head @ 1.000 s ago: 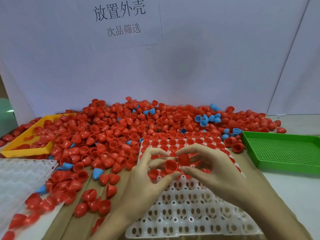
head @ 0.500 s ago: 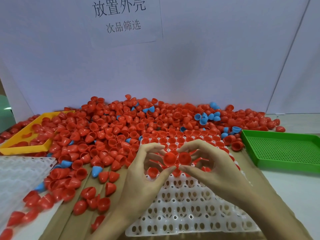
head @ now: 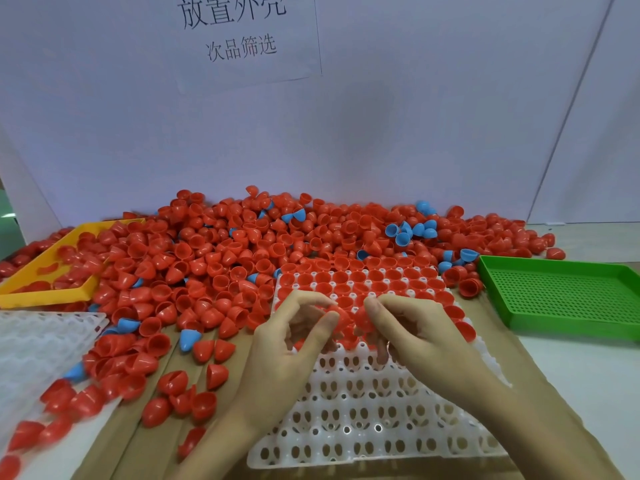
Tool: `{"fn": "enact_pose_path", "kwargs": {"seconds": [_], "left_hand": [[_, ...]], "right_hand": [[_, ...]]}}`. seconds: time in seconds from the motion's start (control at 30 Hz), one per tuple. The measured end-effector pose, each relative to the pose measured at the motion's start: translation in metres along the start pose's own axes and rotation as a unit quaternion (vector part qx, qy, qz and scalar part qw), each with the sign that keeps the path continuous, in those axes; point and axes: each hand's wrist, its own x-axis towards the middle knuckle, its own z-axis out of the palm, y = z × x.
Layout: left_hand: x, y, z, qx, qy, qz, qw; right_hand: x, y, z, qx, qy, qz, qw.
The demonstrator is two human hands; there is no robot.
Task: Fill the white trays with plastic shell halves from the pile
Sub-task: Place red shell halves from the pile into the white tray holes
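Over the white tray's [head: 363,427] filled far rows, both hands' fingers [head: 372,308] pinching red shells [head: 363,320].

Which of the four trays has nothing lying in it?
The green tray at the right: its perforated floor is bare. The yellow tray holds red shells, the central white tray has filled far rows, and a few shells lie on the left white tray.

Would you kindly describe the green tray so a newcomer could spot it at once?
Look past the white tray under the hands, to its right. The green tray lies flat by the red pile's right edge. Unlike the yellow tray opposite, it has a perforated floor holding no shells.
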Motion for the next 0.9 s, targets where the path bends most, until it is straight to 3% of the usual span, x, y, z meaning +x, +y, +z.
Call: {"fn": "enact_pose_path", "kwargs": {"seconds": [0.13, 0.4, 0.67, 0.9], "left_hand": [[0.002, -0.002, 0.000, 0.007, -0.003, -0.028, 1.000], [0.003, -0.004, 0.001, 0.016, -0.023, -0.054, 0.998], [0.004, -0.001, 0.001, -0.001, -0.028, -0.097, 0.995], [0.002, -0.001, 0.003, 0.010, -0.035, -0.081, 0.996]], "right_hand": [[0.000, 0.000, 0.001, 0.061, -0.014, 0.007, 0.998], [-0.001, 0.004, 0.007, 0.063, -0.008, -0.010, 0.998], [-0.005, 0.004, 0.021, -0.038, 0.003, -0.044, 0.998], [-0.004, 0.002, 0.021, 0.063, 0.026, 0.009, 0.998]]}}
